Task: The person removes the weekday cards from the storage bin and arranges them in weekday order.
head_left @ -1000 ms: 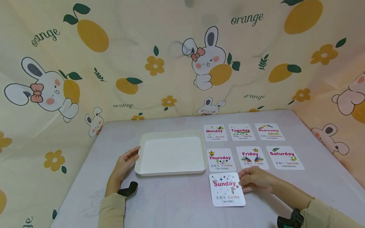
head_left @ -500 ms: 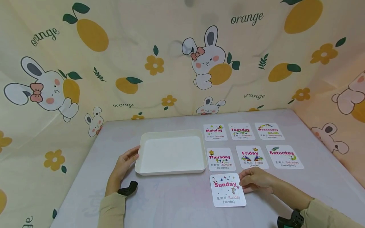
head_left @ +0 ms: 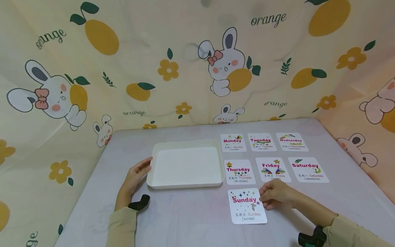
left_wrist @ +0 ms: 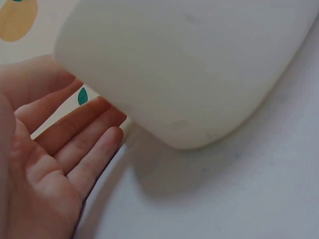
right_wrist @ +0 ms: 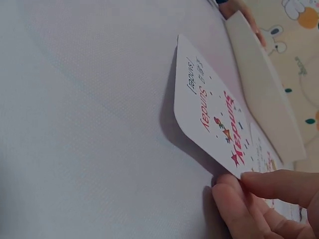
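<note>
A white square card printed "Sunday" (head_left: pixel 247 207) is pinched at its right edge between the thumb and fingers of my right hand (head_left: pixel 277 194). In the right wrist view, the Sunday card (right_wrist: pixel 209 107) is slightly raised at an angle, casting a shadow on the cloth. My left hand (head_left: pixel 134 178) touches the left side of a white rectangular tray (head_left: pixel 185 186), its fingers fairly straight. Up close in the left wrist view, the fingers (left_wrist: pixel 94 164) extend against the corner of the tray (left_wrist: pixel 174 99); some fingertips are hidden behind it.
Right of the tray lie two rows of day cards: Monday (head_left: pixel 233 143), Tuesday (head_left: pixel 262 142), Wednesday (head_left: pixel 291 142), then Thursday (head_left: pixel 239 172), Friday (head_left: pixel 273 169) and Saturday (head_left: pixel 308 170). A pale cloth (head_left: pixel 185 219) covers the table. Patterned fabric (head_left: pixel 185 61) hangs behind and at both sides.
The Sunday card has shifted very slightly toward me and to the right, widening the gap below the Thursday card. My left hand stays at the tray.
</note>
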`<act>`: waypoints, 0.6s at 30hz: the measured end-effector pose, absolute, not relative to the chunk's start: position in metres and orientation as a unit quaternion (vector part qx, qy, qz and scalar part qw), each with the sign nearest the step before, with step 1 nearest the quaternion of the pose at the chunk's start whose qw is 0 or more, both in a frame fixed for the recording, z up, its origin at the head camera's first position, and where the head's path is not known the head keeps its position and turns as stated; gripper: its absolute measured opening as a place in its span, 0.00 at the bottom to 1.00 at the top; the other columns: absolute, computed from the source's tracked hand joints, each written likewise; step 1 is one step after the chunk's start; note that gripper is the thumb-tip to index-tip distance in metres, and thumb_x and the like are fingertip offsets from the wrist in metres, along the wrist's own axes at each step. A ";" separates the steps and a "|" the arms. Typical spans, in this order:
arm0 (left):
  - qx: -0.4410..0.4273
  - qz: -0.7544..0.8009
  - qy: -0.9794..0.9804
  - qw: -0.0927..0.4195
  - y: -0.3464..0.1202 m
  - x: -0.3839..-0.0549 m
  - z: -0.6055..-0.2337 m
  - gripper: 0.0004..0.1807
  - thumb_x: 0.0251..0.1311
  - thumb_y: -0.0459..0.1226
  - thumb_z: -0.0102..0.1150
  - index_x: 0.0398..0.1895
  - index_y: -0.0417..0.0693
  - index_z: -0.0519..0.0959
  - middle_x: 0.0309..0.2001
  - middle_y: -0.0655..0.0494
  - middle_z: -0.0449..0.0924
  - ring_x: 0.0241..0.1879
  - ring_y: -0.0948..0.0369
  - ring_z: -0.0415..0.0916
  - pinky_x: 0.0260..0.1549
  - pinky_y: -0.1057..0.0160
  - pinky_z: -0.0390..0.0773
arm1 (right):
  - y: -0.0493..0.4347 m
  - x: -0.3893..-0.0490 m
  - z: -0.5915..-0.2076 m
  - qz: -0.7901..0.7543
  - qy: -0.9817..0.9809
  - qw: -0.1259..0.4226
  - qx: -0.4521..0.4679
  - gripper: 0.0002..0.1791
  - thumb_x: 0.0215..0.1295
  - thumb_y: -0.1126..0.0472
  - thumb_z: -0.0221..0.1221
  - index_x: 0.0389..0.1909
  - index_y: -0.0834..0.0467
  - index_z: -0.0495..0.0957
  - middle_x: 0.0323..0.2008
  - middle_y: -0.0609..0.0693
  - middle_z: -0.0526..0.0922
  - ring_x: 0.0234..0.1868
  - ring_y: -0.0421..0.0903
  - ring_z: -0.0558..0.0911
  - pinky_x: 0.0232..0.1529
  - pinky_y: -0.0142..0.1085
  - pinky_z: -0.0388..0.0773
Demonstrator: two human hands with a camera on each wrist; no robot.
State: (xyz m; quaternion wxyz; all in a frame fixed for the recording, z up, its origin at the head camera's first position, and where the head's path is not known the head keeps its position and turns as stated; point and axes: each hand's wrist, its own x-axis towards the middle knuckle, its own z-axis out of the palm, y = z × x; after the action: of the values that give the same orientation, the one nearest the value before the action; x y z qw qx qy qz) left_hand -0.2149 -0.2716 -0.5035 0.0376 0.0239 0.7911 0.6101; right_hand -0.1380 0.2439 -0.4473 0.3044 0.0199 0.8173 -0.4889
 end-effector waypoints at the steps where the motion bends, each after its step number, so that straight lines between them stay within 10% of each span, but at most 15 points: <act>1: 0.023 0.610 0.791 0.038 -0.272 -0.216 -0.503 0.31 0.65 0.46 0.57 0.68 0.42 0.66 0.72 0.42 0.63 0.53 0.87 0.69 0.52 0.86 0.69 | 0.244 -0.139 -0.448 -0.484 0.821 0.303 0.019 0.12 0.56 0.67 0.64 0.38 0.69 0.77 0.24 0.50 0.83 0.23 0.40 0.80 0.28 0.32 0.83; 10: 0.003 0.613 0.789 0.045 -0.266 -0.225 -0.500 0.31 0.66 0.46 0.56 0.69 0.45 0.65 0.72 0.45 0.64 0.54 0.84 0.69 0.51 0.86 0.68 | 0.244 -0.147 -0.448 -0.434 0.859 0.271 0.026 0.10 0.56 0.62 0.67 0.33 0.66 0.79 0.22 0.51 0.83 0.21 0.42 0.80 0.26 0.31 0.81; 18: -0.039 0.567 0.823 0.014 -0.259 -0.227 -0.472 0.27 0.70 0.44 0.51 0.70 0.48 0.65 0.71 0.47 0.66 0.70 0.55 0.64 0.54 0.82 0.69 | 0.240 -0.163 -0.435 -0.445 0.863 0.239 0.004 0.14 0.64 0.60 0.59 0.40 0.69 0.79 0.26 0.50 0.85 0.26 0.42 0.82 0.30 0.34 0.83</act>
State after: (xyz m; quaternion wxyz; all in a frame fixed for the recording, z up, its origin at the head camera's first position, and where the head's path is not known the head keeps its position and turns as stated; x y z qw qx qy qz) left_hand -0.2269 -0.2593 -0.4716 0.0138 -0.0394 0.8228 0.5669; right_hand -0.1628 0.2404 -0.4348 0.2395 0.0042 0.8632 -0.4445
